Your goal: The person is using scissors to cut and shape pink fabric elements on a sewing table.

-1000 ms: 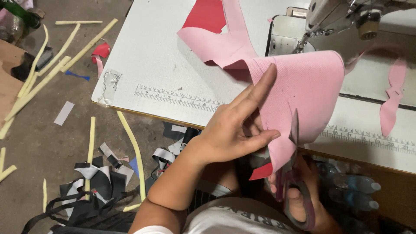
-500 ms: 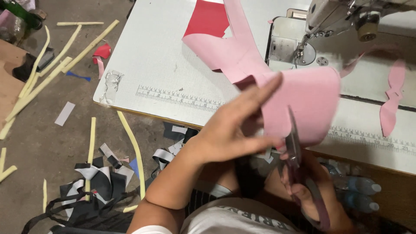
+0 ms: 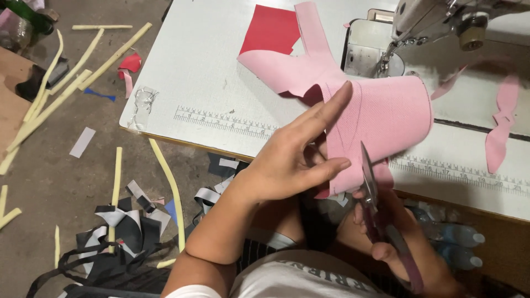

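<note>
Between the hands, over the bench (image 3: pixel 182 72) edge: pink fabric piece (image 3: pixel 381 118) pinched by left hand (image 3: pixel 292 160); scissors (image 3: pixel 369 179) gripped in right hand (image 3: pixel 386 237), blades near left fingers (image 3: pixel 331 165); slip risks nick, crooked cut.

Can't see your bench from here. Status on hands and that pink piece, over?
Left hand gripping pink fabric piece above table edge. Right hand holding scissors, blades at fabric's lower edge. Nothing blocking the cut.
</note>
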